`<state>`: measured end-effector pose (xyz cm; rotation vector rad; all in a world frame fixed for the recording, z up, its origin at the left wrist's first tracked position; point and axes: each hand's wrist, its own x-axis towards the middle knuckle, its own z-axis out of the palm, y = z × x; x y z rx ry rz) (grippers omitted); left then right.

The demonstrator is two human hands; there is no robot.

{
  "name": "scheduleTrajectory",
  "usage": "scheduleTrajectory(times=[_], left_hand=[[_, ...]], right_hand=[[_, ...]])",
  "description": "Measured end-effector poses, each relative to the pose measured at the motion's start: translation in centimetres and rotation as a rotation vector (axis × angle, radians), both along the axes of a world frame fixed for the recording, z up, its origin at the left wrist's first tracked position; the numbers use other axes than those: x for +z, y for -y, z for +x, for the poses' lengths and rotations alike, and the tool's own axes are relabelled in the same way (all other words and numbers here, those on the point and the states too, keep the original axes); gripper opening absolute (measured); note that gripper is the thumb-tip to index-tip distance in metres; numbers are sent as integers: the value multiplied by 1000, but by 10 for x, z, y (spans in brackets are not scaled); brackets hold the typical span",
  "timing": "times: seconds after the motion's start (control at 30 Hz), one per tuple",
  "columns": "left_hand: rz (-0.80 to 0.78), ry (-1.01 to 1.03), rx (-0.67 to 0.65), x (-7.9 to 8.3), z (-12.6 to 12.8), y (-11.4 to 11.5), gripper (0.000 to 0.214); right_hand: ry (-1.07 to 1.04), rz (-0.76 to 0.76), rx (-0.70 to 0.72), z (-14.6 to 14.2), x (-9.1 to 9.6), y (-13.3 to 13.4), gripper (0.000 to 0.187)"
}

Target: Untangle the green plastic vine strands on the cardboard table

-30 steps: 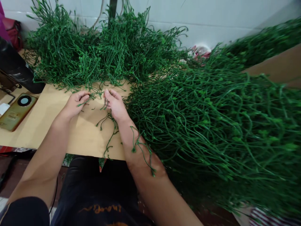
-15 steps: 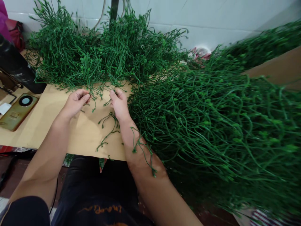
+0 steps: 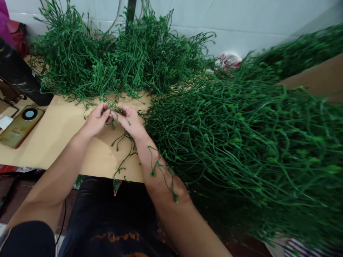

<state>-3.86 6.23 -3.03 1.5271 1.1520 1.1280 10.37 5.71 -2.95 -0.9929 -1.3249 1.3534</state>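
My head carries the one camera; it faces forward and down along my forearms, fairly near my fingers; the counter lies mid-view, the wall above.

phone: left on table | bottle: behind phone | stem pile: table's rear | second heap: right

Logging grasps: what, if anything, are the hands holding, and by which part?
The left hand and right hand pinch green sprigs; which part is gripped is hidden and cannot be told.
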Motion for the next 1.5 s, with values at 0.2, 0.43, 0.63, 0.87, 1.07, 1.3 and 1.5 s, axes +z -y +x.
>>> scheduleTrajectory(times=[0.2, 0.43, 0.63, 0.87, 1.07, 1.3, 1.5], left_hand=[[-97, 58, 2, 0, 9, -1, 22], [-108, 122, 146, 15, -3, -2, 12], [-138, 100, 32, 21, -1, 6, 13], [-179, -107, -234, 18, 25, 20, 41], [-227, -282, -351, 16, 33, 25, 28], [-187, 44, -171, 10, 30, 16, 21], [-287, 256, -44, 22, 16, 16, 29]], right_hand=[[-171, 4, -8, 1, 1, 1, 43], [-287, -96, -138, 4, 2, -4, 28], [-316, -14, -269, 14, 6, -10, 38], [-419, 52, -391, 23, 3, -18, 46], [-533, 24, -412, 23, 7, -18, 48], [-668, -93, -391, 28, 20, -10, 41], [-694, -205, -394, 31, 29, -7, 42]])
